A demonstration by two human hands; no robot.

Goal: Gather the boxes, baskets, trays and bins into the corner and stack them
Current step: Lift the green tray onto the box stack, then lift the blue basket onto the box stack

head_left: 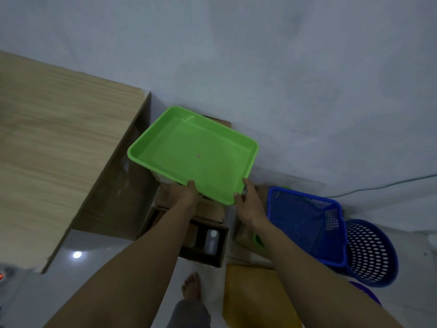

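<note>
Two bare hands grip one green tray [196, 152] by its near rim, in the corner by the white wall [260, 55].

Leftmost stands a wooden cabinet [54, 138]; just beside it the tray sits level above cardboard boxes [208, 209]; whether it rests on something I cannot tell; the left hand [183, 194] is closed on the near edge, thumb on top, fingers hidden beneath; below it an open cardboard box [205, 242] holds a white bottle [211, 241]; the right hand [249, 202] clasps the near right corner, thumb on the rim; a yellow box [255, 297] lies on the floor; further right a blue mesh basket [307, 223] leans tilted against a round blue basket [371, 254].
</note>
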